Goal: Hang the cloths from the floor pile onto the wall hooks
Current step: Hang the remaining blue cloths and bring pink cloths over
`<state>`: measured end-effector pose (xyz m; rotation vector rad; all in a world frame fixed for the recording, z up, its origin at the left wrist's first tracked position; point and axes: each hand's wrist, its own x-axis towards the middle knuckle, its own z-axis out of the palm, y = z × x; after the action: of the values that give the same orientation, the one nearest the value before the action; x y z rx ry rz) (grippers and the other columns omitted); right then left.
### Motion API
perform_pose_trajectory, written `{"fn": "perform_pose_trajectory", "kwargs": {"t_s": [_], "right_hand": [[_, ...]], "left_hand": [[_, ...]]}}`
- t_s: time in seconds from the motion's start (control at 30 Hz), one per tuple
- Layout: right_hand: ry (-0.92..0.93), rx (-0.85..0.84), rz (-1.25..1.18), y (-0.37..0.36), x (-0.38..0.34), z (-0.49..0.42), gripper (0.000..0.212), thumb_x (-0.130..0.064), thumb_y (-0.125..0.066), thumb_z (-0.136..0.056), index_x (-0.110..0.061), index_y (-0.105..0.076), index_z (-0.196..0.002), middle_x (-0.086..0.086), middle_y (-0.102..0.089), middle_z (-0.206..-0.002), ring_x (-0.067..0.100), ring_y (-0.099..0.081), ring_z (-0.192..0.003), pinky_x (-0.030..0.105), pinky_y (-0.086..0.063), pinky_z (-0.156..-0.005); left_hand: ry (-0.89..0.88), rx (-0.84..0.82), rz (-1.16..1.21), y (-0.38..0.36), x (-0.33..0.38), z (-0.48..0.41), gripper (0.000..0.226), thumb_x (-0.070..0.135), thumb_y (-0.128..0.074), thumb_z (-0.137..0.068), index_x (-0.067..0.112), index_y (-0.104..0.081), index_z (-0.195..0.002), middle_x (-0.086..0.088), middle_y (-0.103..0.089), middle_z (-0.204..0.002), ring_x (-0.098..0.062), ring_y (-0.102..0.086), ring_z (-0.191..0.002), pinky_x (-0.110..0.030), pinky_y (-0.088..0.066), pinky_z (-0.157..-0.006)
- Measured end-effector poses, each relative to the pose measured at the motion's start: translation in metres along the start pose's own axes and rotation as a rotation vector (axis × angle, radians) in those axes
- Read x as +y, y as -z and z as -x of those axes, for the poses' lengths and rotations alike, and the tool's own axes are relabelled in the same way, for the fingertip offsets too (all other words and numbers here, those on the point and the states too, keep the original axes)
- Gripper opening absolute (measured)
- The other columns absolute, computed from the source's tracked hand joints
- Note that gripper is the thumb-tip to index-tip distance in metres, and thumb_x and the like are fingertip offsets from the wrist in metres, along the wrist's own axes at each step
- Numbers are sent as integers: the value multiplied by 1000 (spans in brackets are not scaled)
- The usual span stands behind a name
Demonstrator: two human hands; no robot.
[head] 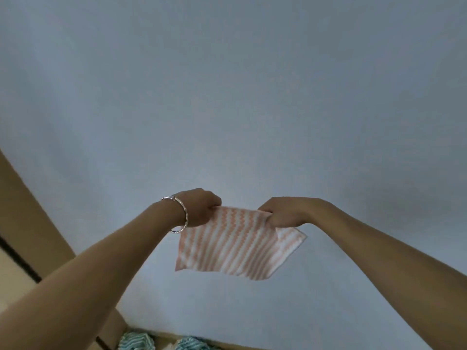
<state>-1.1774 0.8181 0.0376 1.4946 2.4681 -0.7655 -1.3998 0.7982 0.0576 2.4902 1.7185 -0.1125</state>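
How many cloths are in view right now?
3: an orange-striped cloth held up between both hands, and two teal-striped cloths on the floor at the bottom edge. More may lie out of frame.

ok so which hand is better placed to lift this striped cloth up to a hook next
Hard to call: no hook shows in view. The left hand and right hand each pinch a top corner of the orange-striped cloth at similar height before the wall. Neither is clearly better placed.

Left hand, right hand grip striped cloth.
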Motion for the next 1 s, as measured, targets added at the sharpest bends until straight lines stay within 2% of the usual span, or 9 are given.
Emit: {"fn": "perform_pose_trajectory", "kwargs": {"t_s": [0.2,0.27,0.37,0.5,0.57,0.67,0.77,0.83,1.0], "right_hand": [[-176,184,11,26,109,157,27,-20,-44,-96,-14,-64,-112,3,-62,-118,22,-59,-105,33,-45,-84],[-274,220,14,28,152,223,29,-14,-41,-94,-10,-63,-114,4,-62,-118,24,-59,-105,34,-46,-88],[-454,318,-6,24,215,329,33,-7,-40,-90,-12,-64,-112,3,-62,-120,23,-59,-106,36,-48,-92],[-678,468,-24,2,279,463,23,-2,-41,-85,-17,-59,-83,5,-60,-106,24,-56,-101,34,-44,-83],[-774,516,-45,-16,301,520,26,-2,-42,-84,-22,-52,-73,5,-60,-100,26,-57,-100,34,-45,-83],[-917,616,-113,-49,325,596,23,-3,-41,-85,-18,-55,-75,8,-63,-98,28,-59,-96,35,-47,-81],[-1071,700,-171,-87,334,664,21,-6,-43,-88,-11,-63,-87,5,-64,-89,25,-59,-85,34,-48,-71],[-1162,743,-227,-113,334,705,22,-7,-43,-89,-16,-61,-81,-1,-60,-80,21,-57,-81,31,-43,-65],[-1392,812,-377,-164,320,804,21,-10,-43,-91,-15,-63,-92,-1,-62,-91,15,-56,-83,28,-45,-70]], "left_hand": [[-262,199,-70,45,173,-46,25,13,-38,-90,19,-37,-66,7,-42,-64,-24,-46,-77,-30,-36,-67],[-350,270,-73,53,248,-59,23,22,-36,-91,18,-42,-69,4,-46,-66,-26,-50,-79,-31,-36,-65],[-498,309,-77,57,369,-69,37,46,-37,-92,19,-40,-66,4,-48,-68,-24,-50,-76,-30,-34,-64],[-744,314,-85,50,512,-69,52,70,-43,-82,21,-40,-66,4,-50,-65,-18,-50,-69,-30,-34,-60],[-863,296,-97,41,576,-68,48,69,-45,-82,22,-47,-71,6,-52,-67,-17,-51,-72,-29,-34,-59],[-1039,257,-76,33,665,-59,41,61,-47,-86,21,-57,-85,7,-55,-73,-16,-50,-77,-28,-35,-63],[-1235,181,-62,21,744,-40,32,51,-48,-90,24,-50,-74,10,-50,-68,-16,-49,-76,-28,-36,-65],[-1352,147,-51,12,793,-21,35,47,-51,-91,24,-43,-66,11,-46,-65,-16,-47,-74,-29,-37,-66],[-1590,0,67,-4,905,32,38,50,-64,-81,28,-41,-59,10,-48,-64,-9,-46,-64,-28,-34,-59]]}}
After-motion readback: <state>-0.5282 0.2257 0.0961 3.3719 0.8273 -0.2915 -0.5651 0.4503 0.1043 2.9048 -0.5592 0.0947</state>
